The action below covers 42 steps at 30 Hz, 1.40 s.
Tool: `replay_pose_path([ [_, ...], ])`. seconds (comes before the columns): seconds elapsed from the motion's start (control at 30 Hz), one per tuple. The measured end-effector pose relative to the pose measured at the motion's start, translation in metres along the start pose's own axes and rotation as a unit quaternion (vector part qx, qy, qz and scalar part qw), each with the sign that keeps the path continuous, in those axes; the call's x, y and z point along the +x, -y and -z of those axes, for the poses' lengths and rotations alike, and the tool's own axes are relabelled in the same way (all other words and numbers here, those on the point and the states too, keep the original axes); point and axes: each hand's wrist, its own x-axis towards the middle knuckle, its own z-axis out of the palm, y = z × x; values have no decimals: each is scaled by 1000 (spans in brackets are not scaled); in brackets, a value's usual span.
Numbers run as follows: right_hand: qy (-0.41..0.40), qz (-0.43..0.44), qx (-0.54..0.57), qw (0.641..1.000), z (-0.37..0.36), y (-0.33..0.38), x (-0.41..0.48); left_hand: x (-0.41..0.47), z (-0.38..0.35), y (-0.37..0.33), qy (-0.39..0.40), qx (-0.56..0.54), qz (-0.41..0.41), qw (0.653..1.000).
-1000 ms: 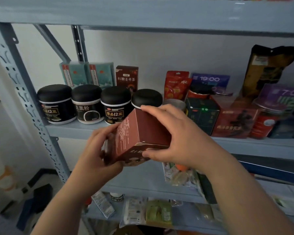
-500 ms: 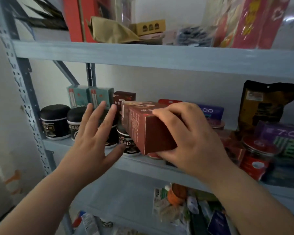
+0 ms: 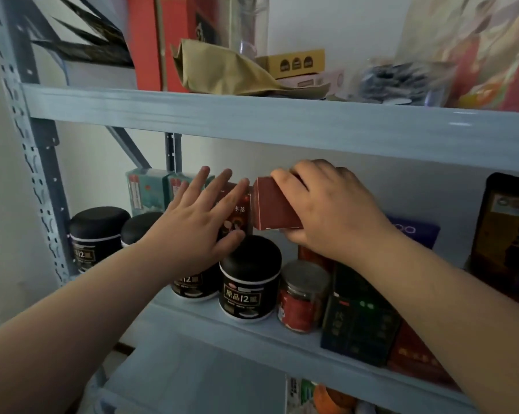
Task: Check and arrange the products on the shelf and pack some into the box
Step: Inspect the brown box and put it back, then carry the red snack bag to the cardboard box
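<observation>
Dark-red tea carton (image 3: pixel 274 209) sits tilted in the right hand's (image 3: pixel 327 210) grip behind black jars (image 3: pixel 249 279) on middle shelf (image 3: pixel 252 336), left hand (image 3: pixel 198 222) flat-fingered against matching carton (image 3: pixel 241 215); arranging underway, packing box unseen.

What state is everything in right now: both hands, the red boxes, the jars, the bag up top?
left hand, open, fingers straight across the standing tea box
right hand, gripping the red box
red box, closed, held tilted in the air
front black jar, upright, lid on
glass jar, upright, lid on
brown paper bag, lying on its side
</observation>
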Motion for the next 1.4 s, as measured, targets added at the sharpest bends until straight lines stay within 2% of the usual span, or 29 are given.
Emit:
replay_pose_path([
  [0.17, 128, -40, 0, 991, -34, -11, 47, 47, -22, 38, 39, -19, -1, 999],
  [0.33, 250, -81, 42, 964, -81, -28, 86, 86, -38, 66, 109, -26, -29, 993],
  [0.6, 368, -100, 73, 921, -153, -36, 119, 133, -58, 87, 173, -57, -86, 980],
  [0.8, 381, -122, 111, 910, -170, -48, 113, 166, -70, 81, 201, -56, -140, 968],
  [0.97, 376, -141, 83, 912, -146, -72, 90, 195, -73, 56, 199, -94, -166, 961],
  [1.1, 374, -174, 89, 907, -122, -94, 63, 205, -78, 21, 160, -132, -179, 962],
  [1.23, 366, -197, 100, 904, -103, -110, 37, 215, -84, -18, 170, -67, -241, 953],
  [1.4, 319, -214, 109, 917, -82, -123, 5, 224, -86, -69, 207, -29, -250, 945],
])
